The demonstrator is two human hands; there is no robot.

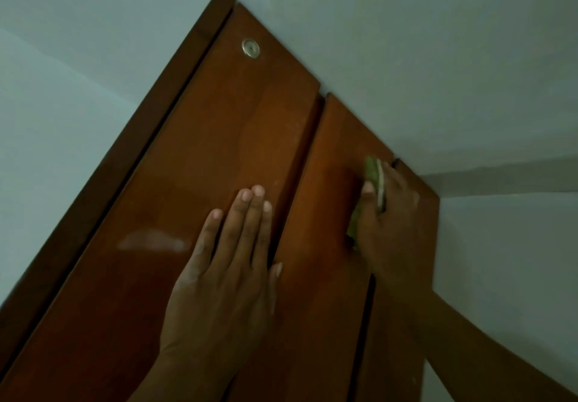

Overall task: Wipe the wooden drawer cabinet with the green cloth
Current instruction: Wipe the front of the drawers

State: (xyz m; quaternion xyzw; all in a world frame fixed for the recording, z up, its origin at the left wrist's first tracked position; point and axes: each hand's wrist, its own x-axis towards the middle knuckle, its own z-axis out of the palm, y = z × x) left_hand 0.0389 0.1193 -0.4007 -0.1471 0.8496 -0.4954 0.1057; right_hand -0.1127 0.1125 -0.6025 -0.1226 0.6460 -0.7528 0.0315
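Note:
The wooden drawer cabinet [175,201] fills the middle of the head view, seen at a steep tilt, with reddish-brown panels split by dark grooves. My left hand [228,264] lies flat on the widest panel, fingers together and holding nothing. My right hand [387,223] presses the folded green cloth [373,179] against the narrower panel to the right, near its upper edge. Most of the cloth is hidden under the palm; green shows above the fingers and at the hand's left side.
A round metal lock [250,48] sits near the top of the wide panel. A darker wooden frame strip [125,151] runs along the cabinet's left side. Pale walls [438,57] surround the cabinet. A pale smear [153,242] marks the wide panel.

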